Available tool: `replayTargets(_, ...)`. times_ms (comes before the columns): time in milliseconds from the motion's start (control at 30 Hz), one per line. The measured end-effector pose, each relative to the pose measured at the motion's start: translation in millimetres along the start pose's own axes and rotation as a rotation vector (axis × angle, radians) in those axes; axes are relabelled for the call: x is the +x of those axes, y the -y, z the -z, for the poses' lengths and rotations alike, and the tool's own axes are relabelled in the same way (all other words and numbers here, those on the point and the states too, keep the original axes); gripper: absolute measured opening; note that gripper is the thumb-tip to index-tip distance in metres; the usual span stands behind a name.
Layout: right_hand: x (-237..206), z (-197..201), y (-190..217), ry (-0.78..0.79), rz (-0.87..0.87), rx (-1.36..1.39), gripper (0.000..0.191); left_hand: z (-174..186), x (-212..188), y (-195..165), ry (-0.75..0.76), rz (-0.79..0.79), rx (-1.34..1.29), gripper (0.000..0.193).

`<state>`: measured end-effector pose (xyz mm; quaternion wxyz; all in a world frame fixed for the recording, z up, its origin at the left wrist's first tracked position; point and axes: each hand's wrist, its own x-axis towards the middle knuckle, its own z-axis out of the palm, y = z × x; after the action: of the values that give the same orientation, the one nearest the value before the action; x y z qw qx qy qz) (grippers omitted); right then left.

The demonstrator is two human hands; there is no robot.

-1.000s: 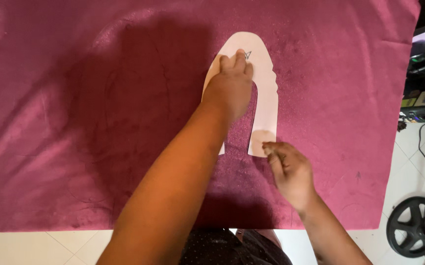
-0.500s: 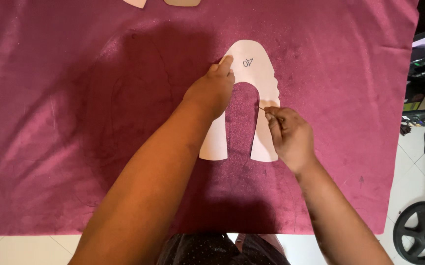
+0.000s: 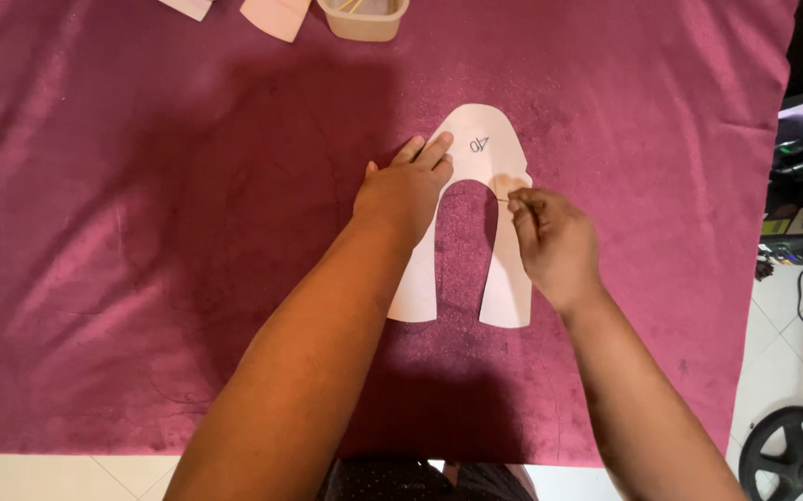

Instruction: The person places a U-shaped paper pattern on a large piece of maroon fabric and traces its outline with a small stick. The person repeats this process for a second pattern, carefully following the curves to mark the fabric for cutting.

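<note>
White paper pattern (image 3: 475, 148) under flat left hand (image 3: 406, 190) (fingers together), right hand (image 3: 554, 237) fingers pinching its inner edge.

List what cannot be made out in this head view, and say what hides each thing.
- Left arm of the paper pattern: partly under the left hand.
- Thin object pinched by the right hand: too small to identify.
- Container contents: cut off by the top edge.
- Wheel: cut off at the bottom-right corner.

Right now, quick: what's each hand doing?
Left hand: open, flat, pressing the white U-shaped paper pattern onto the maroon cloth.
Right hand: fingertips pinched at the pattern's inner edge; contents too small to tell.
</note>
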<state>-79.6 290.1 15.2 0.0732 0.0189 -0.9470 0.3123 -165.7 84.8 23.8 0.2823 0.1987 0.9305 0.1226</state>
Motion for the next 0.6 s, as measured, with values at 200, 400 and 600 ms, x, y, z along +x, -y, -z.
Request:
replayTargets(200, -2.8, -4.0, 4.1, -0.022, 0.052, -0.01, 0.015, -1.9, 8.3, 6.8, 0.048, 0.021, -0.06, 0.065)
replayTargets(400, 13.6, -11.8, -2.4, 0.027, -0.012, 0.115, 0.017, 0.8, 9.6, 7.7, 0.087, 0.012, -0.082, 0.065)
replayTargets(600, 10.7, -12.2, -2.7, 0.004, -0.071, 0.137, 0.016, -0.6, 10.2, 8.3, 0.07, 0.014, -0.09, 0.075)
